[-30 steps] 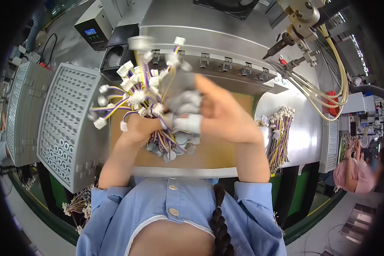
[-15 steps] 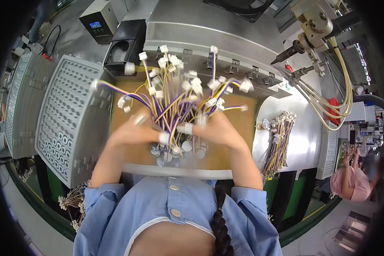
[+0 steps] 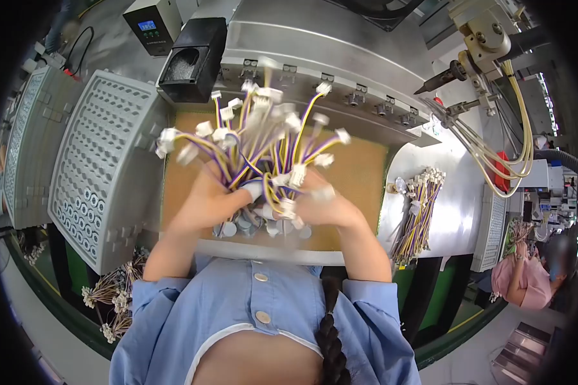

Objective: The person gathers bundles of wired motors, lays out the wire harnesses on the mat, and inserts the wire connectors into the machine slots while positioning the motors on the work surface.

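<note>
Both my hands grip one bundle of short wire harnesses [image 3: 263,144], purple, yellow and white wires ending in white plug connectors that fan upward. My left hand [image 3: 207,199] holds the bundle's lower left side. My right hand [image 3: 324,205] holds its lower right side, with white tape on some fingertips. Small round grey parts [image 3: 257,224] hang at the bundle's bottom end, just above the brown work mat [image 3: 356,173]. The fingers are partly hidden by the wires.
A second wire bundle [image 3: 419,215] lies on the metal surface to the right. A perforated grey tray [image 3: 99,160] stands on the left, a black box [image 3: 196,58] behind it. A soldering tool with hoses [image 3: 475,45] hangs at upper right. Another person [image 3: 526,276] is at far right.
The bundle was held high and close to the camera, then lowered toward the mat. Its connector ends spread out in a fan and my hands came closer together beneath it.
</note>
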{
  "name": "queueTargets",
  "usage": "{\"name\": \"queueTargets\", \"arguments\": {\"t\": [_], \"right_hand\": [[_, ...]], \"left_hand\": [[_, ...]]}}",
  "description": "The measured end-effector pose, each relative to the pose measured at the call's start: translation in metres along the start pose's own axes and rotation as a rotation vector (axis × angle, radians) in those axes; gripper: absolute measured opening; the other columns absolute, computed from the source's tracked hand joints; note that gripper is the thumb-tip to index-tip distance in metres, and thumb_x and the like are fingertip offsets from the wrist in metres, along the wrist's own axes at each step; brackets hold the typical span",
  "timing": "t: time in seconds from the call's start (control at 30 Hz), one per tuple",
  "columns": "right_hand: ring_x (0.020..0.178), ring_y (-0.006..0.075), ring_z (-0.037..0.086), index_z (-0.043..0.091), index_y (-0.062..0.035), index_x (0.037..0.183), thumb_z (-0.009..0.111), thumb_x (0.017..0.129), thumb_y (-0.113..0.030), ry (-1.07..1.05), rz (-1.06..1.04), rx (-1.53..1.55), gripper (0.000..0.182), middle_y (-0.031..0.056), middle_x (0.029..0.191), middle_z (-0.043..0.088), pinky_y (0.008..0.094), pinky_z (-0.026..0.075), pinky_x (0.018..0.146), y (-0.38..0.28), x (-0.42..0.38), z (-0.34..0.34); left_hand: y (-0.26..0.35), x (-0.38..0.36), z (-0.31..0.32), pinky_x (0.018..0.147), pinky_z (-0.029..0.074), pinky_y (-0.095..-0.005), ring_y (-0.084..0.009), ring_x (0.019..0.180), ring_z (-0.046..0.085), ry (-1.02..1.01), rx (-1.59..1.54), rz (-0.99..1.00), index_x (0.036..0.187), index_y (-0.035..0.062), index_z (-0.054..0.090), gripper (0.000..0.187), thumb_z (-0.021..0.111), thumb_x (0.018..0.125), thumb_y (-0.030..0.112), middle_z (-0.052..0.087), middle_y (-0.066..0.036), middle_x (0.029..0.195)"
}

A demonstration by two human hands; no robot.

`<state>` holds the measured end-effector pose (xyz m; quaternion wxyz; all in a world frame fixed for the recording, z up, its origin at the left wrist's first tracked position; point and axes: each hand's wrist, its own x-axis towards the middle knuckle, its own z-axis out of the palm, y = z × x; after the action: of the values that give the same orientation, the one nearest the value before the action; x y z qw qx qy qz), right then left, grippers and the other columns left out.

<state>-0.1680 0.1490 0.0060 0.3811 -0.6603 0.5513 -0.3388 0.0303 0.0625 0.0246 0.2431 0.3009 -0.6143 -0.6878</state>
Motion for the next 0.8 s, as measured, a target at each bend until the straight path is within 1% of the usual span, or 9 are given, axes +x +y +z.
{"name": "queueTargets", "arguments": {"t": [0.1, 0.27, 0.33, 0.47, 0.57, 0.6, 0.63, 0.7, 0.8], "right_hand": [[0.085, 0.0123, 0.057, 0.056, 0.0011, 0.107, 0.065, 0.072, -0.006, 0.101, 0.186, 0.495, 0.037, 0.0054, 0.099, 0.061, 0.0282, 0.047, 0.074, -0.025, -0.011, -0.035], [0.087, 0.0132, 0.057, 0.049, 0.0005, 0.116, 0.065, 0.071, -0.002, 0.261, 0.262, 0.550, 0.048, 0.0061, 0.103, 0.059, 0.0266, 0.048, 0.074, -0.018, -0.006, -0.015], [0.090, 0.0133, 0.056, 0.045, -0.0003, 0.120, 0.066, 0.069, -0.003, 0.176, 0.253, 0.339, 0.055, 0.0048, 0.102, 0.059, 0.0277, 0.048, 0.075, -0.029, 0.001, -0.005], [0.053, 0.0209, 0.056, 0.063, -0.0020, 0.082, 0.066, 0.065, -0.018, 0.199, 0.151, 0.137, 0.024, 0.0114, 0.059, 0.058, 0.0332, 0.044, 0.052, -0.003, -0.025, -0.032], [0.054, 0.0254, 0.056, 0.062, -0.0031, 0.079, 0.063, 0.063, -0.014, 0.406, 0.048, 0.278, 0.020, 0.0130, 0.059, 0.056, 0.0356, 0.044, 0.052, -0.018, -0.008, -0.019], [0.073, 0.0214, 0.055, 0.058, -0.0020, 0.094, 0.061, 0.064, -0.007, 0.319, 0.090, 0.189, 0.031, 0.0105, 0.081, 0.057, 0.0337, 0.043, 0.068, -0.017, -0.003, -0.010], [0.081, 0.0198, 0.054, 0.056, -0.0019, 0.101, 0.062, 0.065, -0.004, 0.239, 0.064, 0.137, 0.036, 0.0078, 0.090, 0.058, 0.0331, 0.043, 0.075, -0.030, 0.004, -0.006], [0.091, 0.0175, 0.055, 0.054, -0.0013, 0.107, 0.064, 0.068, -0.004, 0.021, 0.185, 0.076, 0.041, 0.0058, 0.099, 0.060, 0.0331, 0.044, 0.082, -0.030, 0.006, -0.006], [0.081, 0.0131, 0.060, 0.058, -0.0038, 0.105, 0.059, 0.070, -0.008, 0.349, -0.004, 0.462, 0.036, 0.0093, 0.091, 0.063, 0.0288, 0.048, 0.068, -0.023, -0.012, -0.032]], "left_hand": [[0.011, -0.009, -0.030, 0.083, 0.045, -0.0296, -0.0143, 0.096, 0.056, 0.010, -0.160, 0.060, 0.116, -0.0043, 0.047, 0.048, 0.060, 0.069, -0.003, 0.059, -0.010, 0.107], [0.010, -0.002, -0.009, 0.082, 0.045, -0.0291, -0.0143, 0.096, 0.056, 0.111, -0.044, -0.042, 0.119, -0.0029, 0.044, 0.053, 0.064, 0.070, -0.001, 0.056, -0.009, 0.109], [0.009, -0.005, 0.003, 0.086, 0.043, -0.0302, -0.0153, 0.103, 0.051, 0.005, 0.191, 0.176, 0.122, -0.0051, 0.040, 0.057, 0.062, 0.070, -0.003, 0.052, -0.011, 0.115], [0.015, -0.018, -0.047, 0.087, 0.045, -0.0324, -0.0232, 0.104, 0.054, 0.052, -0.001, -0.009, 0.120, -0.0075, 0.041, 0.056, 0.059, 0.068, -0.009, 0.050, -0.014, 0.117], [0.024, -0.012, -0.028, 0.082, 0.049, -0.0333, -0.0222, 0.101, 0.056, 0.233, -0.139, 0.047, 0.116, -0.0063, 0.044, 0.050, 0.061, 0.068, -0.008, 0.053, -0.013, 0.112], [0.005, -0.009, -0.023, 0.087, 0.045, -0.0325, -0.0208, 0.104, 0.053, 0.231, -0.172, -0.036, 0.121, -0.0042, 0.042, 0.059, 0.066, 0.068, -0.002, 0.053, -0.012, 0.112], [0.001, -0.008, -0.014, 0.092, 0.040, -0.0321, -0.0207, 0.108, 0.049, 0.130, 0.264, 0.085, 0.125, -0.0018, 0.039, 0.067, 0.071, 0.066, 0.002, 0.052, -0.010, 0.114], [0.002, -0.009, -0.007, 0.096, 0.035, -0.0324, -0.0210, 0.112, 0.045, 0.089, -0.080, 0.355, 0.127, -0.0002, 0.037, 0.074, 0.074, 0.064, 0.008, 0.050, -0.009, 0.115], [0.038, -0.022, -0.032, 0.085, 0.047, -0.0338, -0.0210, 0.101, 0.055, 0.267, -0.175, -0.038, 0.124, -0.0001, 0.040, 0.058, 0.065, 0.071, 0.002, 0.053, -0.011, 0.114]]}}
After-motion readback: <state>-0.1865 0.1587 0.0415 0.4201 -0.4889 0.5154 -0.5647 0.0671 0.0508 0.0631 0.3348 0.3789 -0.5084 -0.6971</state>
